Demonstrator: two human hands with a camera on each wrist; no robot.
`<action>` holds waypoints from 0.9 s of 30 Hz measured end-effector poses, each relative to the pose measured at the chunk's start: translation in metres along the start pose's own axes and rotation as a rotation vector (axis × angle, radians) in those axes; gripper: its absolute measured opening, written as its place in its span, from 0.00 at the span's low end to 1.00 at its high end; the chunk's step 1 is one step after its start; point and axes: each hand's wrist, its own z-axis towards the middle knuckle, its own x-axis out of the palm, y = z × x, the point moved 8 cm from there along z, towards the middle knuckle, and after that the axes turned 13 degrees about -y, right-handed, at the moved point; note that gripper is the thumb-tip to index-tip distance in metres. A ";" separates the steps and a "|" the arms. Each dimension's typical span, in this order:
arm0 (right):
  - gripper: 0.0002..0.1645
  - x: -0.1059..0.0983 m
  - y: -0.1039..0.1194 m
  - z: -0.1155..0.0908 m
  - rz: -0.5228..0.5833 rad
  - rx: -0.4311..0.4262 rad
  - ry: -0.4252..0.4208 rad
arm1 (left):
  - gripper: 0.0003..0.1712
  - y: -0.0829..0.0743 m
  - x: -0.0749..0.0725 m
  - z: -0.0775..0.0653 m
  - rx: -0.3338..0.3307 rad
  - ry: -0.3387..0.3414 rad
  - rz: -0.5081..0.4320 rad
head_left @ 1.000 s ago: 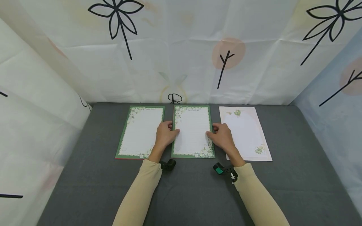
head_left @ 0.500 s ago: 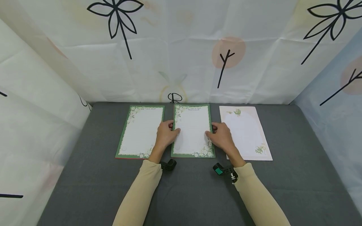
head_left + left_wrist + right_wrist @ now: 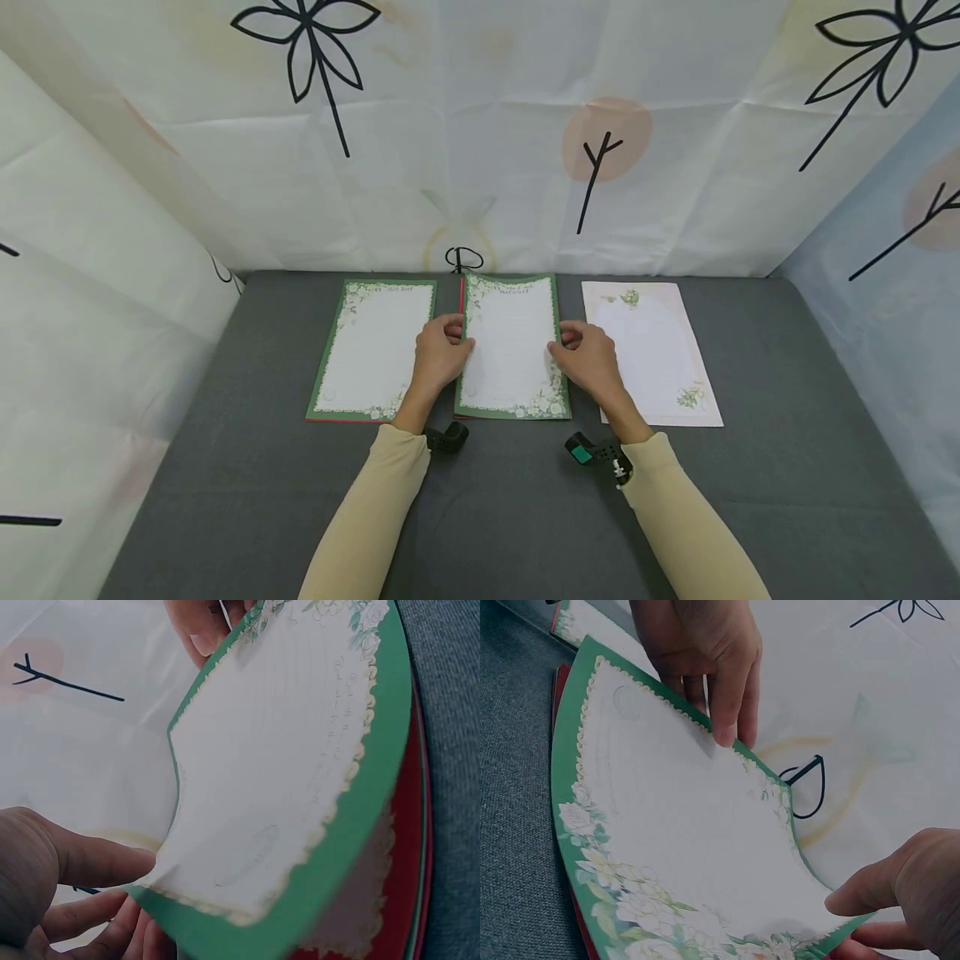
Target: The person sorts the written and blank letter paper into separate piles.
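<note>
A green-bordered sheet of floral stationery paper (image 3: 513,358) is in the middle of the head view, raised and bowed. My left hand (image 3: 441,357) pinches its left edge between thumb and fingers. On the opposite edge, my right hand (image 3: 589,360) pinches it the same way. In the left wrist view, a red-bordered sheet (image 3: 405,817) shows under the lifted green one, with more layers below. The right wrist view shows the sheet's white face (image 3: 682,795) curving between both hands, with printed white flowers along its border.
Left of the middle sheet lies another green-bordered sheet (image 3: 367,354) with red showing beneath its lower edge. To the right is a pale pink sheet (image 3: 648,358) with small leaf prints. All lie on a grey cloth-covered table (image 3: 510,517), with a patterned white curtain (image 3: 480,150) behind.
The middle green-bordered sheet has risen and bowed between my hands, and red now shows along its left side. Both hands have shifted up slightly. The side sheets have stayed put.
</note>
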 end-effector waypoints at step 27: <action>0.17 0.015 0.012 0.000 0.461 0.153 0.021 | 0.19 0.009 -0.044 0.009 -0.089 0.039 -0.102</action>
